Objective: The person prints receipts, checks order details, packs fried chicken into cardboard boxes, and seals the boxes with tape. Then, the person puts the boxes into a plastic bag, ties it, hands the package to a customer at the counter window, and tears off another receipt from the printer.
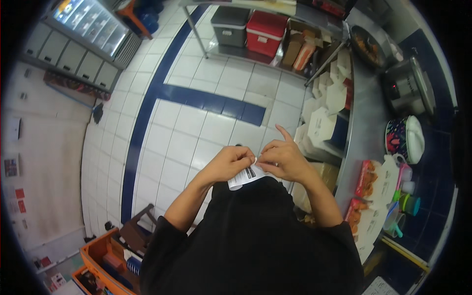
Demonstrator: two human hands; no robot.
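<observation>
Close in front of my body, a curled slip of white printed paper (241,180) hangs between both hands. My left hand (229,163) pinches its upper edge between thumb and fingertips. Touching the same edge from the other side, my right hand (283,158) has its thumb and a finger pressed together on the paper, while another finger points up and away. The fingertips of both hands nearly meet. Part of the slip's lower side is hidden against my black clothing.
Along the right runs a metal counter (339,167) with open food boxes (376,206), a steel cooker (408,88) and a patterned tub (403,140). A low shelf ahead holds a red cool box (265,33) and a grey one (229,27). An orange crate (93,255) stands at lower left.
</observation>
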